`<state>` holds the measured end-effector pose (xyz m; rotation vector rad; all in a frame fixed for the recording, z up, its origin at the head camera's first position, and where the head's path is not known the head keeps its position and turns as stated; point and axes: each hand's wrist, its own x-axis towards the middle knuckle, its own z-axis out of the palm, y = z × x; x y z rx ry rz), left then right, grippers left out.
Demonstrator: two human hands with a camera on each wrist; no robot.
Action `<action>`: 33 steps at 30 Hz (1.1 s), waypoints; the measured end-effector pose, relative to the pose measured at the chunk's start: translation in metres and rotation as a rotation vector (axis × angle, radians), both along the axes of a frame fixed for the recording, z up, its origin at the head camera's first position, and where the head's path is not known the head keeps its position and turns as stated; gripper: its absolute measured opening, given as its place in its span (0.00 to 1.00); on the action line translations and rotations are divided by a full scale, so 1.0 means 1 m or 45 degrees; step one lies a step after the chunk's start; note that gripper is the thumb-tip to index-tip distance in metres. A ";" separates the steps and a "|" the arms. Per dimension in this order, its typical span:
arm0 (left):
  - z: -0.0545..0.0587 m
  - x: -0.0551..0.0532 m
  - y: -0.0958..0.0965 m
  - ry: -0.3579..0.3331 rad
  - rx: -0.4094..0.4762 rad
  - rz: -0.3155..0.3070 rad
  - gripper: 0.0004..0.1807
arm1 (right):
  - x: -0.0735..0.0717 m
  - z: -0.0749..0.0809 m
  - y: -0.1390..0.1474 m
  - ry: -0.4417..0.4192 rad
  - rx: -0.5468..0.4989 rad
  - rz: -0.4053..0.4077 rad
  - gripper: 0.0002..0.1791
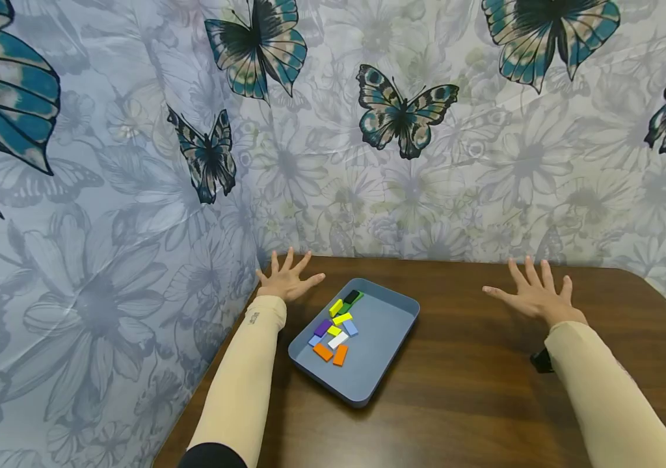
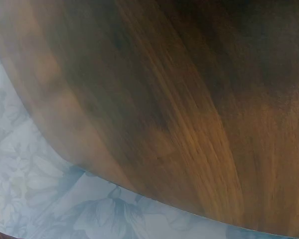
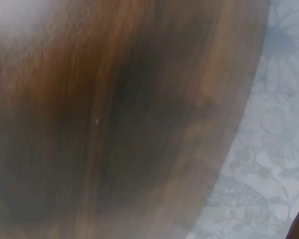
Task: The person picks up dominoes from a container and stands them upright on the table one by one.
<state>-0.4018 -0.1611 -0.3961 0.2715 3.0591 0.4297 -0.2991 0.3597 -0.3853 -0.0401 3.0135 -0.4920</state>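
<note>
Only partly visible: green piece (image 1: 346, 309)

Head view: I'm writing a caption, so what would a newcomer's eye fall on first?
Probably the teal butterflies on the patterned backdrop, behind and left of the table. Next, the grey tray left of the table's middle, with bright blocks clustered on its left side. The spread left hand and right hand flank it, both empty.
</note>
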 end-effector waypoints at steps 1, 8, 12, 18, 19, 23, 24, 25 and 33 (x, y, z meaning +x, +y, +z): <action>0.000 0.000 0.000 0.001 0.005 -0.001 0.48 | -0.001 -0.001 -0.002 -0.002 0.001 0.000 0.60; -0.003 -0.003 -0.001 0.015 0.030 -0.007 0.44 | -0.003 0.000 -0.011 0.000 -0.011 0.001 0.61; -0.007 -0.005 -0.003 0.005 0.076 -0.065 0.43 | -0.005 0.002 -0.013 0.008 0.009 0.000 0.61; -0.014 -0.006 -0.008 -0.002 0.114 -0.130 0.46 | -0.005 -0.003 -0.017 0.027 0.011 0.016 0.60; -0.014 -0.005 -0.009 0.000 0.132 -0.141 0.47 | -0.006 -0.004 -0.018 0.031 0.008 0.017 0.60; -0.016 -0.001 -0.011 -0.002 0.230 -0.209 0.46 | -0.007 -0.003 -0.023 0.033 -0.012 0.016 0.59; -0.017 0.000 -0.011 -0.004 0.245 -0.233 0.45 | -0.007 -0.003 -0.025 0.033 -0.019 0.014 0.59; -0.017 0.002 -0.012 -0.007 0.274 -0.257 0.43 | -0.008 -0.002 -0.027 0.034 -0.023 0.014 0.60; -0.028 0.014 -0.013 -0.073 0.431 -0.308 0.39 | -0.018 -0.002 -0.054 0.040 -0.068 0.031 0.63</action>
